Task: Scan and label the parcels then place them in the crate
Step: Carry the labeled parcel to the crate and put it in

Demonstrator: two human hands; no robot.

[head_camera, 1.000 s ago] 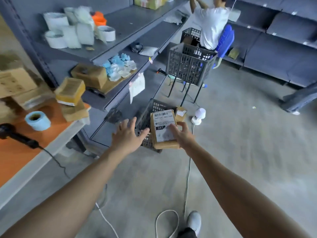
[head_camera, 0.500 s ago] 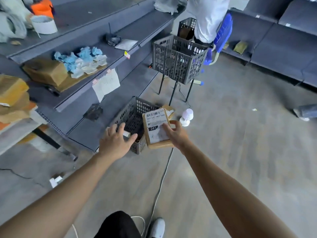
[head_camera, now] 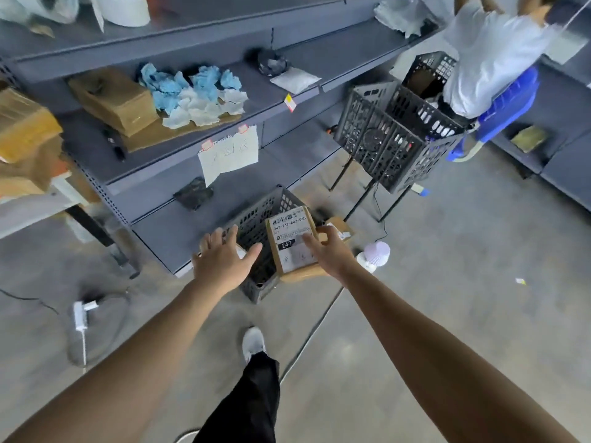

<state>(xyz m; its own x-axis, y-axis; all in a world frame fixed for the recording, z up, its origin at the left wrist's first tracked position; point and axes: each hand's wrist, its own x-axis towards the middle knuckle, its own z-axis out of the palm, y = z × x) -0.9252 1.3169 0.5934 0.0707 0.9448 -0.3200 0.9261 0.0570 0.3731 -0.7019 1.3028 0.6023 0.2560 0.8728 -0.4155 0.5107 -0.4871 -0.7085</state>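
**Parcel over the crate, gripped in your right hand!**
Your right hand [head_camera: 332,254] grips the labelled parcel [head_camera: 292,243], thumb across its label [head_camera: 289,225], and holds it above the right side of the grey crate [head_camera: 252,215]. Your left hand [head_camera: 224,260] hovers spread and empty over the crate's left rim, just beside the parcel but apart from it. A smaller box [head_camera: 339,227] sits at the crate's far right corner.

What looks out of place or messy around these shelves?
Crumpled blue and white paper is heaped loose on a shelf, a taped note hangs crooked off its edge, and a cable trails across the floor by the shoe.
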